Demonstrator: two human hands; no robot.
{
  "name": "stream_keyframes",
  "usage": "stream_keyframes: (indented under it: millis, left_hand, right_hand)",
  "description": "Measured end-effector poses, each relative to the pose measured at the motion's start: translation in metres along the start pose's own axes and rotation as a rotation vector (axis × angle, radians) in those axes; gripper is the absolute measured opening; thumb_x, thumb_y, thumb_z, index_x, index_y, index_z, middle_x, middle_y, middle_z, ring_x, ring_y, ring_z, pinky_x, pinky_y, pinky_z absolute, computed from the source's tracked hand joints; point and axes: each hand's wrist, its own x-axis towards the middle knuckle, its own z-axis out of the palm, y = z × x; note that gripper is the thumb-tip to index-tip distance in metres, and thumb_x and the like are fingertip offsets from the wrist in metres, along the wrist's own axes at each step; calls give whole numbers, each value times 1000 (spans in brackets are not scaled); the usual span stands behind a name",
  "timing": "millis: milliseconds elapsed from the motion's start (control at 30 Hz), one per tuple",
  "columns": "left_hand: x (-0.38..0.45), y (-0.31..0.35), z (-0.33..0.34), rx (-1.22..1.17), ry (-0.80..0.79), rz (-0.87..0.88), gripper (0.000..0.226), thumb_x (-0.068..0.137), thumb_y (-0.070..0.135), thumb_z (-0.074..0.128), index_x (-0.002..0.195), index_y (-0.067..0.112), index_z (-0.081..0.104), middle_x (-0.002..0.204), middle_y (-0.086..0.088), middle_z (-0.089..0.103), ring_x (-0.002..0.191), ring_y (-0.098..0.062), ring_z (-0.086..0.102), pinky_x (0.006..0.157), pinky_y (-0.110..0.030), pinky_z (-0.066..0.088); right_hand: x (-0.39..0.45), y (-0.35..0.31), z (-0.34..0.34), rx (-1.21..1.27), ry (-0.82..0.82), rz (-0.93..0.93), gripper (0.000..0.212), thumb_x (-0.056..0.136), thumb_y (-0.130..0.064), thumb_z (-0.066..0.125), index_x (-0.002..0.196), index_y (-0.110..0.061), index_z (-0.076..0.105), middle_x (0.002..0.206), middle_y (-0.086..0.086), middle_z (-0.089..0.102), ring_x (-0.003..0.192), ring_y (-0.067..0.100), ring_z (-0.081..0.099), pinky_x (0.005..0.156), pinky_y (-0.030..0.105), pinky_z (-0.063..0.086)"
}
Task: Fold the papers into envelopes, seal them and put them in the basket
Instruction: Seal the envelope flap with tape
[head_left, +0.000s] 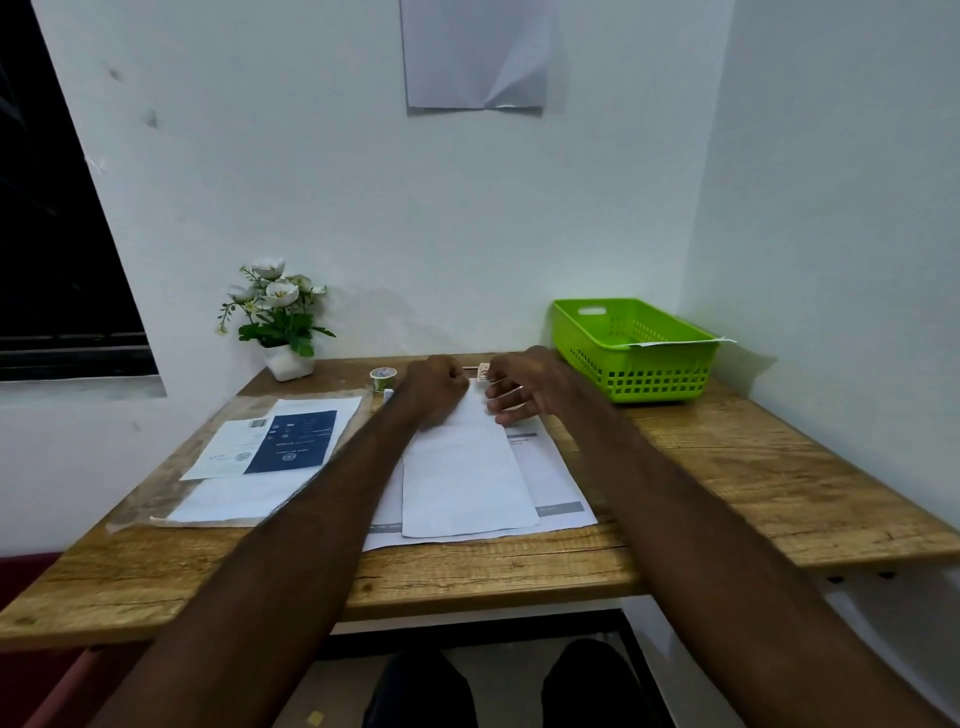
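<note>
**Folding at the far edge: two hands work a paper into an envelope**

Reaching across a grainy wooden table (753, 467), a person brings both hands together at the far end of a folded white paper (467, 483). The left hand (434, 387) is curled into a loose fist, knuckles up, on the paper's top edge; whether it pinches the sheet cannot be told from this angle. The right hand (522, 384) pinches a small pale object (482, 372) between thumb and forefinger, its other fingers spread and bent over the paper; the object is too small to identify. The folded paper, long and smooth, lies on a wider printed sheet (556, 478) with grey bands at its edges.

At the table's far right corner stands a bright green plastic basket (631, 374), rectangular, its walls pierced with a grid of small square holes and a slot handle cut in its end. One white sheet (675, 343) rests in it, its corner sticking out over the right-hand rim.

Left of the hands, a small roll of tape (383, 378) stands upright on the wood. Nearer the left edge, a clear plastic sleeve (156, 499) holds white pages (234, 499), with a dark blue printed leaflet (291, 441) lying on top. A white pot of artificial white flowers (283, 322) sits against the wall.
</note>
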Motion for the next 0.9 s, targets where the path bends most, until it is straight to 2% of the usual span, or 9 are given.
stream_keyframes:
  millis: [100,233,333,467,733,900]
  left_hand:
    - [1,-4,-4,-100,48,4,18,95,20,59,76,20,61,88,-8,69,98,-30,67,71,-29,41]
    - [2,-4,-9,-219,105,37,11,95,20,63,85,19,69,102,-7,75,103,-27,67,85,-33,49]
    - [1,-4,-11,-262,135,58,12,94,22,66,94,15,76,106,-3,76,105,-21,67,91,-33,50]
    - [1,-2,-10,-281,151,88,13,95,21,66,95,15,77,104,-2,76,104,-20,67,91,-32,50]
    - [1,-3,-12,-286,141,107,16,96,19,63,100,14,77,108,-3,76,105,-20,67,94,-34,51]
    - [1,-4,-12,-302,143,115,16,96,18,62,99,12,77,105,-2,76,103,-19,68,88,-28,49]
  right_hand:
    - [-2,-1,-5,-36,1,-28,5,92,-7,65,94,-3,64,74,11,63,56,21,63,54,32,61]
    - [-5,0,-8,-96,-12,-90,9,90,-9,73,92,-2,69,75,9,66,56,16,61,53,28,60]
    - [-6,0,-6,-120,-1,-137,15,91,-10,74,98,1,69,76,11,65,58,17,59,56,30,59]
    - [-10,-1,-5,-91,15,-180,13,91,-10,74,98,-2,68,76,12,62,57,17,55,62,33,57]
    - [-9,-2,-3,-75,93,-207,11,86,-6,76,91,0,67,72,14,62,49,18,53,52,31,56]
    - [-6,-2,-3,-73,137,-211,13,82,-1,77,92,3,70,71,15,62,45,18,53,50,31,55]
